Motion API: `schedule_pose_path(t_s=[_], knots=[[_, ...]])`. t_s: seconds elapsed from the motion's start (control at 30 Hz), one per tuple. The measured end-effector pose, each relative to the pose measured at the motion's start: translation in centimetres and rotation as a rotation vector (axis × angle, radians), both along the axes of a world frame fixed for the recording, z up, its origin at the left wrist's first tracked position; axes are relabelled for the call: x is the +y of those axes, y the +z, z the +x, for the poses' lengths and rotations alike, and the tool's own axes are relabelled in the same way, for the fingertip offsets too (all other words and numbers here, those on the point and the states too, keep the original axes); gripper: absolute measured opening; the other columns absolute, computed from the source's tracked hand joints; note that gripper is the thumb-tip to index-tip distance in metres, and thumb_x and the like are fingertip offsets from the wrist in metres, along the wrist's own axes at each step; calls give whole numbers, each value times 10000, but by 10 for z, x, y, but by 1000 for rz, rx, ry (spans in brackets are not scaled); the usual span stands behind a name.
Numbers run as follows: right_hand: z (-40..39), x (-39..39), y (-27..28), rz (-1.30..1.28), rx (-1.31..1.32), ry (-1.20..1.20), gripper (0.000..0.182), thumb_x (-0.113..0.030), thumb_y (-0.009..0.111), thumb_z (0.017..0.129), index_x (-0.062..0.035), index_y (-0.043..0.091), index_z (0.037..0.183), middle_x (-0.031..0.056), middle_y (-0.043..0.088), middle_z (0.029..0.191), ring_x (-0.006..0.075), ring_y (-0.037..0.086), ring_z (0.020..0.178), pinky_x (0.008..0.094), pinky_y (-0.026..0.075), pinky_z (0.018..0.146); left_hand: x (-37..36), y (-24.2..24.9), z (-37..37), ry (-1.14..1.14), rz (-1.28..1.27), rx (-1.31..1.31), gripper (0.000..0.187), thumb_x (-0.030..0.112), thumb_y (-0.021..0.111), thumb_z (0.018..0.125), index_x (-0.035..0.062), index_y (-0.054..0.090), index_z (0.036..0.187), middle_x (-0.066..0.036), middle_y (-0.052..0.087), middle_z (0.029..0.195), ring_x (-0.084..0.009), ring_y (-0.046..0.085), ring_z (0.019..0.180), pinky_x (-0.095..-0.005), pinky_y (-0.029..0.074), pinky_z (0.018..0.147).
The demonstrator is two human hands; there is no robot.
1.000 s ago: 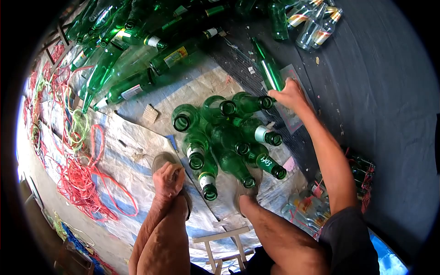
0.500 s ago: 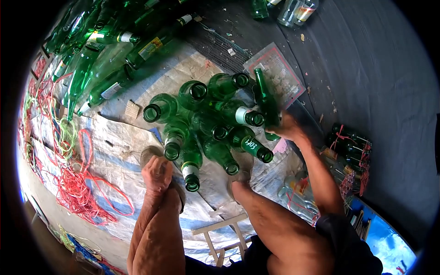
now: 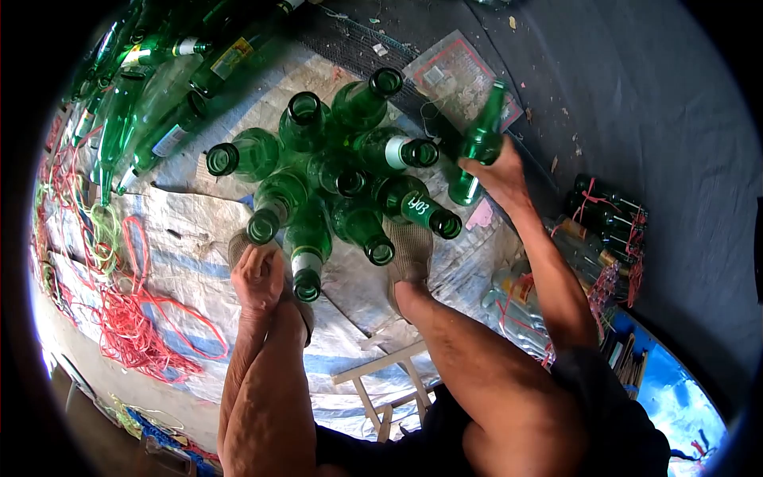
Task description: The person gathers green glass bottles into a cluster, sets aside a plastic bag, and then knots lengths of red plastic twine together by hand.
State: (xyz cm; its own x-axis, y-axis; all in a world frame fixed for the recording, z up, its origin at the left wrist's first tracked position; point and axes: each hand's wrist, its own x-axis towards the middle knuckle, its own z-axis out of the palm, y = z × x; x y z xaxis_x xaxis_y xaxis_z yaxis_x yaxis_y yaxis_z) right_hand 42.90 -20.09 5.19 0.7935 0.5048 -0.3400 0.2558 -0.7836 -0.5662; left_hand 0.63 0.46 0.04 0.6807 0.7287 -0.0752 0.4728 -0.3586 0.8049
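Note:
My right hand (image 3: 505, 175) is wrapped round the lower body of a green glass bottle (image 3: 486, 127), tilted with its neck pointing away from me. To the left of it, a tight group of green bottles (image 3: 318, 171) stands on the sheet between and beyond my feet, mouths up. One of them, a bottle with white lettering (image 3: 417, 205), is closest to my right hand on the near side. My left hand (image 3: 258, 274) is closed by my left shoe, just below the nearest bottle necks. What its curled fingers hold, if anything, is hidden.
A heap of green bottles (image 3: 159, 119) lies at the upper left. Tangled red string (image 3: 131, 334) spreads at the left. Tied bottle bundles (image 3: 608, 219) lie at the right. A flat clear plastic piece (image 3: 453, 67) is beyond the group, and a wooden stool (image 3: 385, 370) is between my legs.
My right hand has moved the held bottle away from the group, leaving a wider gap, and its neck now leans right. The whole view has shifted, and my left hand stays by the shoe.

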Motion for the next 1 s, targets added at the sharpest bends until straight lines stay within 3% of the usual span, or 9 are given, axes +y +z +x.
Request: schedule_pose_path(t_s=[0.1,0.2,0.3,0.5,0.7,0.8,0.9,1.0], knots=[[-16,-21,16,195,-61,-44,643,-207,918,719,-5,616,1251,127,738,1115,234,711,1022,377,552,925,0,0,-1,-8,0,-1,85,-2,725,869,44,697,935,-96,630,793,-255,636,655,-344,517,626],[-31,-42,11,200,-33,-145,608,-180,924,709,-20,639,1221,102,735,1130,208,706,1037,373,550,934,-1,2,0,-12,11,-17,92,-11,728,871,43,700,939,-83,612,777,-215,613,633,-319,499,605],[-40,-62,-5,279,-164,24,601,-145,924,699,-13,627,1205,92,707,1116,202,694,1002,356,555,915,-2,2,0,-4,21,-26,97,-11,730,869,44,704,945,-78,598,769,-202,598,623,-312,490,597],[-69,-69,-9,416,-229,41,698,-15,886,710,-4,533,1312,88,667,1141,182,671,1016,345,546,939,-4,1,1,-17,74,-75,110,-14,725,871,48,710,961,-73,588,774,-184,586,620,-302,470,586],[-78,-75,-12,442,-112,-4,768,15,896,686,-1,470,1325,98,659,1136,186,673,1014,350,559,928,-5,1,-2,-24,51,-88,113,-13,731,881,41,719,981,-71,576,778,-176,557,610,-296,450,581],[-77,-76,-14,469,-90,-17,765,-5,901,688,4,516,1349,97,654,1169,187,663,1054,361,551,941,-5,-1,-2,-20,49,-93,111,2,735,883,39,721,987,-84,577,780,-200,569,620,-313,460,593],[-69,-82,-14,367,-214,141,758,-15,894,698,-4,525,1360,110,657,1191,248,679,1063,385,554,939,-5,-1,-2,-26,71,-74,106,10,739,884,38,720,984,-94,582,783,-217,577,629,-325,467,601],[-59,-88,2,146,-290,343,638,-30,854,757,-20,576,1331,126,677,1168,301,690,1075,396,553,928,-4,-3,-2,-32,102,-62,97,19,742,886,38,718,979,-97,583,780,-223,581,632,-335,470,605]])
